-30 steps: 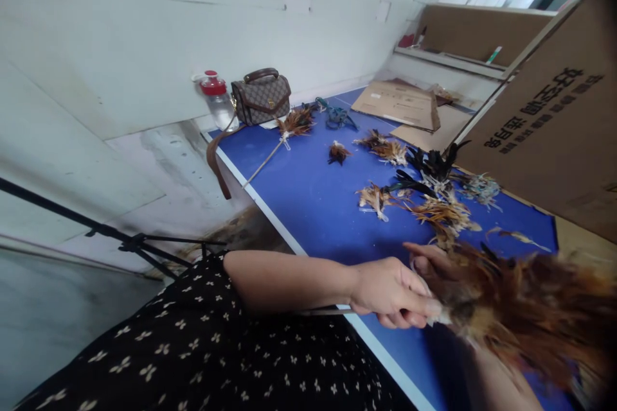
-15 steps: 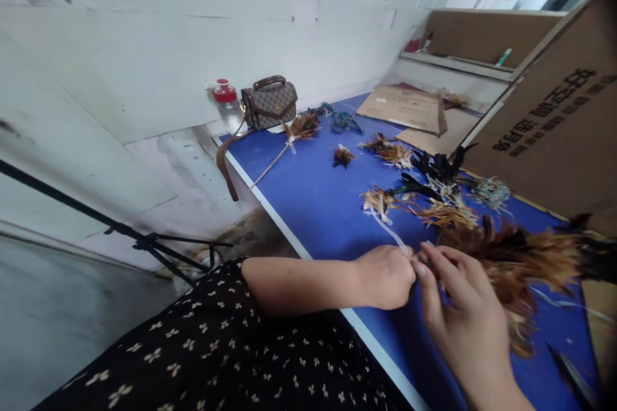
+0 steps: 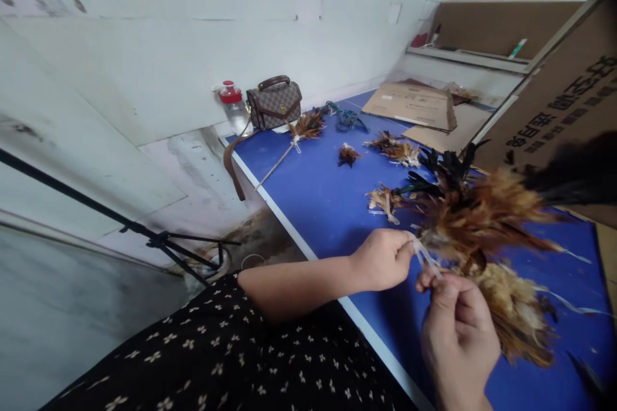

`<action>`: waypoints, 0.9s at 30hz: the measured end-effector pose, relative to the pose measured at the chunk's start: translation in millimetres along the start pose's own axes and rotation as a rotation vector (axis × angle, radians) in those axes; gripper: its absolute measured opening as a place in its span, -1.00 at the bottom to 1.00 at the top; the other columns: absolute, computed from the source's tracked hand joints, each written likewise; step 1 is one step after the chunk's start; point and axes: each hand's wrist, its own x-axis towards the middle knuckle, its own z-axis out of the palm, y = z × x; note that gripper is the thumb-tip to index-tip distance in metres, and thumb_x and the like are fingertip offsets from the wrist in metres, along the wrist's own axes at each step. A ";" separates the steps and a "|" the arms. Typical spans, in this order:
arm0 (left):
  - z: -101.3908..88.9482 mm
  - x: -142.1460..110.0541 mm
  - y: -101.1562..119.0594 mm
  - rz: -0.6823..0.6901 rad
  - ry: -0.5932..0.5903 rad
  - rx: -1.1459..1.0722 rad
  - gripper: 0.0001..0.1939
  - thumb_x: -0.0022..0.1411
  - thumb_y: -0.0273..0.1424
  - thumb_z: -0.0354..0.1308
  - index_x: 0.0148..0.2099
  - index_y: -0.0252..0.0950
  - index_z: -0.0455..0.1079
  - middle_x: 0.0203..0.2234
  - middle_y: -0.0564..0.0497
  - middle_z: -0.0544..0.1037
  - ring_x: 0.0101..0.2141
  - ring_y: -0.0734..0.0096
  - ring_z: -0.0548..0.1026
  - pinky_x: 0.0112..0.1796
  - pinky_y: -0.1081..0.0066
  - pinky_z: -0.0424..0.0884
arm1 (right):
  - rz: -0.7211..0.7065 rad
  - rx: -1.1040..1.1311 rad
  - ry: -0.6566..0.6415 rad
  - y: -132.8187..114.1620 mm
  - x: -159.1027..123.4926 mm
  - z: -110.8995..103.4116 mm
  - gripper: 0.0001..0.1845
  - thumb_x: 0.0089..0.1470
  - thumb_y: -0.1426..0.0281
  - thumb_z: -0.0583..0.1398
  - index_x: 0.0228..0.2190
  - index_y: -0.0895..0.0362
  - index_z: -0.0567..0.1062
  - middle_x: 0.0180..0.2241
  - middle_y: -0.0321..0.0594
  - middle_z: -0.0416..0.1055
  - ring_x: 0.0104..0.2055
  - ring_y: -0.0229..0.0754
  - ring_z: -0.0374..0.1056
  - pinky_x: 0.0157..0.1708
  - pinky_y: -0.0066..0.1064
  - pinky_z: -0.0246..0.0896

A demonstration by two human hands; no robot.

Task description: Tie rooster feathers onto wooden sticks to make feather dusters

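My left hand (image 3: 383, 260) is closed at the base of a bundle of brown and black feathers (image 3: 496, 212), which spreads out to the right above the table. Its grip on the stem is hidden by the fingers. A thin whitish plastic strip (image 3: 427, 257) runs from the left fingertips to my right hand (image 3: 460, 327), where thumb and fingers pinch it. Close beyond the right hand lie paler tan feathers (image 3: 515, 311). A small feather tuft (image 3: 385, 200) with a whitish tie rests on the table just past my left hand.
On the blue tabletop (image 3: 313, 205) lie more feather tufts (image 3: 395, 148), a stick with feathers (image 3: 279, 164) and flat cardboard (image 3: 409, 104). A handbag (image 3: 274, 104) and bottle (image 3: 232, 106) stand at the wall. A large carton (image 3: 569, 96) rises on the right; a black tripod (image 3: 159, 241) stands left.
The strip's free end, which pointed away past my left hand, is now drawn toward me in my right hand. My right hand has come lower and nearer; the brown-and-black feather bundle has swung upward.
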 end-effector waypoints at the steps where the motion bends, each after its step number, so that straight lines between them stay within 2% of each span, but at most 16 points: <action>1: 1.3 0.3 -0.7 -0.048 0.017 -0.051 -0.64 0.56 -0.29 0.14 -0.36 -0.26 0.42 -0.49 0.08 0.40 -0.41 0.45 0.31 -0.30 0.37 0.28 | 0.068 0.113 0.026 -3.3 1.4 1.0 -0.68 0.52 0.11 0.32 -0.21 0.07 0.54 -0.32 -0.27 0.44 -0.28 -0.17 0.42 -0.17 -0.24 0.40; 4: 4.3 1.4 -1.5 -0.141 0.027 -0.130 -0.62 0.55 -0.21 0.19 -0.34 -0.28 0.46 -0.53 0.14 0.30 -0.44 0.48 0.21 -0.36 0.39 0.17 | 0.225 0.400 0.112 -11.8 8.4 3.1 -0.63 0.48 0.12 0.37 -0.29 0.07 0.46 -0.40 -0.39 0.21 -0.41 -0.28 0.18 -0.31 -0.33 0.33; 6: 5.4 2.2 -1.4 -0.156 0.066 -0.124 -0.61 0.55 -0.20 0.20 -0.33 -0.29 0.45 -0.53 0.14 0.29 -0.44 0.49 0.19 -0.36 0.39 0.15 | 0.272 0.487 0.143 -14.5 11.6 5.4 -0.60 0.47 0.17 0.38 -0.34 0.07 0.40 -0.42 -0.44 0.10 -0.45 -0.32 0.06 -0.34 -0.37 0.30; 8: 6.1 2.7 -1.8 -0.146 0.118 -0.098 -0.61 0.56 -0.18 0.19 -0.33 -0.28 0.43 -0.53 0.15 0.29 -0.46 0.50 0.19 -0.37 0.39 0.14 | 0.276 0.517 0.151 -16.0 10.5 10.6 -0.58 0.47 0.21 0.38 -0.37 0.07 0.37 -0.42 -0.44 0.08 -0.46 -0.33 0.02 -0.37 -0.40 0.29; 14: 9.8 -1.5 -6.8 -0.063 0.174 0.024 -0.79 0.51 -0.35 0.19 -0.24 -0.28 0.49 -0.48 0.08 0.44 -0.46 0.49 0.31 -0.37 0.42 0.23 | 0.153 0.403 0.129 -29.6 -10.2 32.0 -0.66 0.52 0.17 0.34 -0.29 0.07 0.48 -0.45 -0.39 0.25 -0.42 -0.28 0.24 -0.31 -0.35 0.39; 18: 10.0 -5.4 -5.6 0.016 0.195 0.045 -0.74 0.56 -0.30 0.15 -0.23 -0.28 0.49 -0.44 0.06 0.49 -0.42 0.48 0.35 -0.31 0.43 0.31 | 0.109 0.388 0.114 -30.3 -16.5 28.3 -0.74 0.51 0.21 0.36 -0.23 0.08 0.54 -0.42 -0.34 0.36 -0.36 -0.25 0.33 -0.22 -0.29 0.44; 21: 9.0 -8.4 -0.8 0.005 0.213 0.015 -0.65 0.59 -0.21 0.14 -0.28 -0.26 0.45 -0.49 0.09 0.41 -0.45 0.48 0.30 -0.33 0.41 0.27 | 0.173 0.430 0.199 -18.9 -14.5 19.8 -0.72 0.46 0.17 0.40 -0.23 0.08 0.56 -0.38 -0.35 0.34 -0.37 -0.27 0.27 -0.23 -0.30 0.43; 25: 8.8 -13.9 6.0 -0.083 0.204 -0.092 -0.55 0.61 -0.16 0.10 -0.37 -0.23 0.30 -0.52 0.13 0.35 -0.46 0.50 0.24 -0.35 0.40 0.22 | 0.325 0.498 0.242 -4.1 -7.8 12.3 -0.66 0.25 0.15 0.54 -0.15 0.08 0.62 -0.31 -0.32 0.42 -0.34 -0.25 0.30 -0.18 -0.25 0.50; 27: 9.4 -17.4 8.1 -0.143 0.167 -0.171 -0.53 0.62 -0.14 0.08 -0.38 -0.23 0.28 -0.51 0.11 0.38 -0.46 0.51 0.28 -0.34 0.41 0.24 | 0.404 0.552 0.264 0.5 -2.9 10.3 -0.66 0.19 0.21 0.56 -0.22 0.09 0.59 -0.31 -0.34 0.40 -0.36 -0.29 0.26 -0.19 -0.29 0.49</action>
